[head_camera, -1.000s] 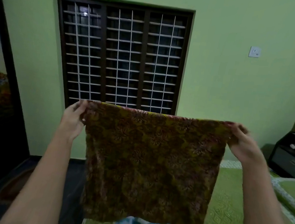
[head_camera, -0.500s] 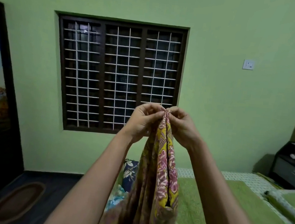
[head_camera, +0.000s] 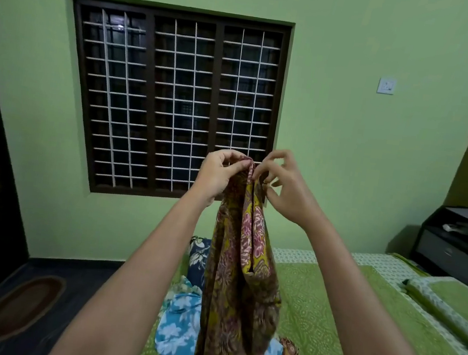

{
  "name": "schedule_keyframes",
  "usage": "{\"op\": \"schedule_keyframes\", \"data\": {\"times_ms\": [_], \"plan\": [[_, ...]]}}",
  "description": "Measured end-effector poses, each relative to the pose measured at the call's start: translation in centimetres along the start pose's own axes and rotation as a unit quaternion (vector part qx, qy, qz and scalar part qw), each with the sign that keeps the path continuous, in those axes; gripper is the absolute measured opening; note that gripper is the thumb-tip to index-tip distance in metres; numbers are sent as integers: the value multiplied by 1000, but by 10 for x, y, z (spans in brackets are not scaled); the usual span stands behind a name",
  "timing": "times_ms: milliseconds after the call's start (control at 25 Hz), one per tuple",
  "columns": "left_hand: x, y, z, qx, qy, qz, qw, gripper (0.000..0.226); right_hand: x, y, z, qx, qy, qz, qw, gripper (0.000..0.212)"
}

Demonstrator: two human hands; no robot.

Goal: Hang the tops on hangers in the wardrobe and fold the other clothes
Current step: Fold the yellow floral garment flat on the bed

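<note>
The garment [head_camera: 242,269] you hold up at the centre is thin printed cloth, matt and soft, with pink flowers on a mustard ground; its outer side looks duller and browner. At 6 o'clock lies a blue cloth [head_camera: 178,330] with white flowers, also matt. The bedspread [head_camera: 323,330] at 5 o'clock is green fabric with a fine pale print, slightly textured. At 11 o'clock the window frame [head_camera: 212,101] looks like dark wood with a low sheen, and its grille [head_camera: 171,128] is pale painted metal. The wall [head_camera: 335,131] is smooth matt green paint. The cabinet [head_camera: 457,249] at 3 o'clock looks smooth and dark, semi-gloss.
</note>
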State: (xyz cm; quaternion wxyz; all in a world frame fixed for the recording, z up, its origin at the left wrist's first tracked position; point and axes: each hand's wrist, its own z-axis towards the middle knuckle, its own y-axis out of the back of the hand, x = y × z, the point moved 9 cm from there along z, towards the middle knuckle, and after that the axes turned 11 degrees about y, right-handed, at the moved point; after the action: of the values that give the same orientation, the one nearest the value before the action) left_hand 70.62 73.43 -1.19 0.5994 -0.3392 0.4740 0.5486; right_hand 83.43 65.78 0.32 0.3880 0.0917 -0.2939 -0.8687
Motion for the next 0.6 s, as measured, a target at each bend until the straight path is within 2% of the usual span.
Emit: {"op": "schedule_keyframes", "data": {"times_ms": [80, 160, 280, 360, 440, 520, 600], "plan": [[6, 2, 6, 0, 7, -10, 1000, 4, 12, -16, -2, 99, 58, -149, 982, 24], [7, 9, 13, -25, -11, 11, 1000, 4, 1, -31, -11, 187, 41, -223, 956, 29], [8, 41, 19, -162, -34, 143, 976, 15, -42, -54, -51, 368, -76, -265, 888, 40], [17, 53, 19, -178, -19, 203, 963, 18, -73, -52, -88, 445, -193, -233, 843, 39], [42, 44, 18, -124, 13, 240, 963, 13, -87, -32, -106, 436, -282, -208, 829, 35], [69, 28, 11, -77, 37, 237, 968, 10, -92, -7, -116, 404, -343, -181, 828, 57], [82, 9, -3, -29, 29, 230, 972, 7, -90, 17, -123, 373, -360, -205, 830, 57]]}}
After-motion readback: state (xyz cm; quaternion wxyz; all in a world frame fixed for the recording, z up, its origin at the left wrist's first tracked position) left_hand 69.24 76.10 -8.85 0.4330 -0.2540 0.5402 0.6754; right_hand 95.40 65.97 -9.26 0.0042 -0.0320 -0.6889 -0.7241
